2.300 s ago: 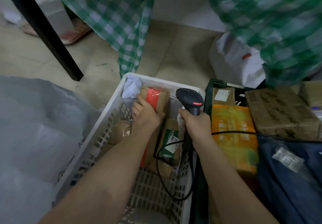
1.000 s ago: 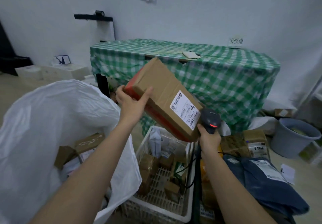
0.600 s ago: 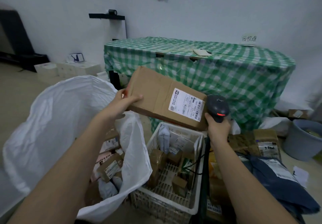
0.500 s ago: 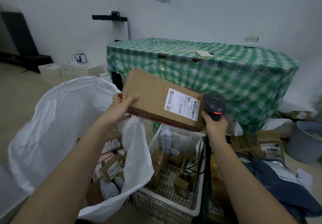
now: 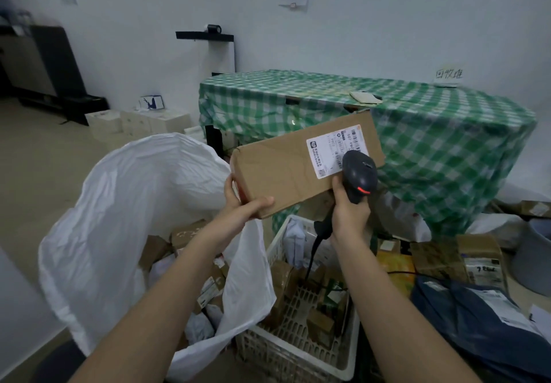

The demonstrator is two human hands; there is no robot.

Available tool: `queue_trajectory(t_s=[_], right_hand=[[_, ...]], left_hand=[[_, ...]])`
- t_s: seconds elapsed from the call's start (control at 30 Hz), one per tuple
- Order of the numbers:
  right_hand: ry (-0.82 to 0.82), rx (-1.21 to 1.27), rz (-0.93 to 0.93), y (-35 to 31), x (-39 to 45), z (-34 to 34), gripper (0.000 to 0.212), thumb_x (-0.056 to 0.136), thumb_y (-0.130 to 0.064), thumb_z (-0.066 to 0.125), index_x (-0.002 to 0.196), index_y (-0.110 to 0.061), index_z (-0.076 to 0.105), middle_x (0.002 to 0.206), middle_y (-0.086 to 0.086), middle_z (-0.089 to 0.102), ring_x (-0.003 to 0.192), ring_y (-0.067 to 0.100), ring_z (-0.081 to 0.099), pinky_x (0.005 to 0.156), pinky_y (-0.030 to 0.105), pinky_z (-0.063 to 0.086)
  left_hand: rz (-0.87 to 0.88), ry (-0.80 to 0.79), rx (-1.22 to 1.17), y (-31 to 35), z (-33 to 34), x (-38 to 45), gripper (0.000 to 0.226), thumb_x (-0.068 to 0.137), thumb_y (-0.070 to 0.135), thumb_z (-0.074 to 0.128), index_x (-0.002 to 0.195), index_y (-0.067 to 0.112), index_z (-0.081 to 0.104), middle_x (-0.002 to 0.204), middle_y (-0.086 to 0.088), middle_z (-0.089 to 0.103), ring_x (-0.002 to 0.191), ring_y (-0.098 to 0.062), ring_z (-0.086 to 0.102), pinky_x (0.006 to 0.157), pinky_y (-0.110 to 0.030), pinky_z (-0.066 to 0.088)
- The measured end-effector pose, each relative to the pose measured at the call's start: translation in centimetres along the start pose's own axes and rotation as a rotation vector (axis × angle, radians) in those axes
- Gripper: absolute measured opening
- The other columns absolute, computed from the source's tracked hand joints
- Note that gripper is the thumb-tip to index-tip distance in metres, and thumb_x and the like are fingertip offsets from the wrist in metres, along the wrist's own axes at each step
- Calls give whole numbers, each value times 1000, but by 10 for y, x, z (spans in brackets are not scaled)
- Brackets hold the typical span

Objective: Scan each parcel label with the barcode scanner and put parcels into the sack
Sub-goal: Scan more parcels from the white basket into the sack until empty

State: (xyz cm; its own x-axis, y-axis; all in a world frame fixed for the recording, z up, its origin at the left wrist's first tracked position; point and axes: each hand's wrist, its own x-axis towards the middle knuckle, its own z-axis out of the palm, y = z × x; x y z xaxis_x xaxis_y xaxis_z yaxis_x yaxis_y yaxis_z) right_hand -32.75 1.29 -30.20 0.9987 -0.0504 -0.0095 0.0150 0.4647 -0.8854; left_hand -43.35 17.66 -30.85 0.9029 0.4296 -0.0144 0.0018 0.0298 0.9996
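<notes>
My left hand (image 5: 242,203) grips the near left corner of a long brown cardboard parcel (image 5: 280,171), held up in the air with its white label (image 5: 331,151) facing me. My right hand (image 5: 348,208) holds a black corded barcode scanner (image 5: 359,175). The scanner's head covers the label's right part and a red light glows on its back. Below left stands the open white sack (image 5: 119,203) with several parcels inside. A white plastic crate (image 5: 298,350) with more small parcels sits below my hands.
A table under a green checked cloth (image 5: 432,132) stands behind the parcel. To the right on the floor lie cardboard boxes (image 5: 438,260), a dark blue mailer bag (image 5: 477,323) and a grey bucket (image 5: 533,257). White boxes (image 5: 134,123) line the far wall.
I lifted the parcel out of the crate. It has since tilted so its right end points up, and the scanner has moved up over the label.
</notes>
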Motion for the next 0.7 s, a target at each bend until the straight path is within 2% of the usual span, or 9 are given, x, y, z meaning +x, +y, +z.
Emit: queue_trajectory(t_s=[0.1, 0.2, 0.3, 0.37, 0.43, 0.47, 0.53, 0.63, 0.7], right_hand=[[-6, 14, 18, 0, 1, 4, 32, 86, -18, 74, 114, -17, 59, 96, -6, 64, 78, 2, 60, 57, 9, 45], [-12, 50, 26, -6, 3, 6, 30, 85, -15, 74, 109, -19, 57, 90, -10, 63, 75, 0, 60, 59, 11, 46], [-20, 48, -8, -11, 5, 7, 24, 85, -13, 74, 103, -18, 59, 83, -11, 63, 69, -1, 59, 60, 12, 47], [-27, 29, -26, -14, 7, 8, 19, 83, -13, 75, 93, -21, 60, 82, -10, 64, 72, 4, 61, 71, 21, 51], [-29, 27, -32, -15, 8, 8, 22, 83, -12, 76, 90, -24, 59, 83, -7, 65, 75, 9, 61, 77, 29, 52], [-31, 40, -30, -15, 8, 7, 22, 83, -11, 76, 92, -23, 60, 85, -6, 65, 77, 10, 62, 76, 28, 51], [-50, 61, -28, -14, 9, 5, 24, 83, -8, 75, 96, -22, 60, 92, -4, 66, 81, 10, 63, 75, 26, 51], [-88, 42, -23, -13, 9, 2, 28, 81, -8, 76, 103, -20, 64, 99, -4, 68, 93, 13, 66, 85, 31, 52], [-122, 24, -26, -13, 9, 1, 34, 81, -6, 75, 113, -15, 65, 102, -3, 69, 96, 13, 67, 86, 31, 52]], left_hand=[[30, 82, -8, 0, 0, 4, 108, 74, 23, 82, 144, 31, 1, 142, -4, 36, 120, -18, 47, 95, -29, 41], [126, 105, 31, 3, 1, 4, 111, 74, 12, 81, 147, 25, -2, 140, -1, 35, 121, -17, 46, 95, -29, 42], [169, 80, 91, 8, -3, 4, 130, 69, 17, 84, 146, 40, -19, 140, 6, 26, 124, -19, 45, 99, -32, 41], [211, 60, 140, 11, -8, 4, 138, 55, 37, 92, 139, 58, -15, 148, 11, 17, 131, -23, 42, 104, -39, 42], [255, 43, 144, 12, -11, 5, 122, 52, 40, 93, 133, 60, 4, 148, 8, 19, 129, -25, 45, 98, -38, 50], [277, 42, 111, 13, -12, 4, 105, 56, 37, 91, 129, 50, 17, 145, 6, 24, 125, -25, 48, 92, -34, 53], [273, 55, 76, 14, -13, 5, 78, 58, 48, 86, 114, 40, 32, 133, 4, 35, 121, -23, 50, 92, -36, 53], [168, 47, 143, 14, -14, 3, 71, 52, 71, 67, 103, 29, 41, 119, 0, 48, 110, -18, 54, 98, -45, 49], [77, -2, 186, 12, -15, 2, 74, 52, 72, 65, 106, 27, 45, 117, 0, 51, 102, -18, 55, 96, -48, 47]])
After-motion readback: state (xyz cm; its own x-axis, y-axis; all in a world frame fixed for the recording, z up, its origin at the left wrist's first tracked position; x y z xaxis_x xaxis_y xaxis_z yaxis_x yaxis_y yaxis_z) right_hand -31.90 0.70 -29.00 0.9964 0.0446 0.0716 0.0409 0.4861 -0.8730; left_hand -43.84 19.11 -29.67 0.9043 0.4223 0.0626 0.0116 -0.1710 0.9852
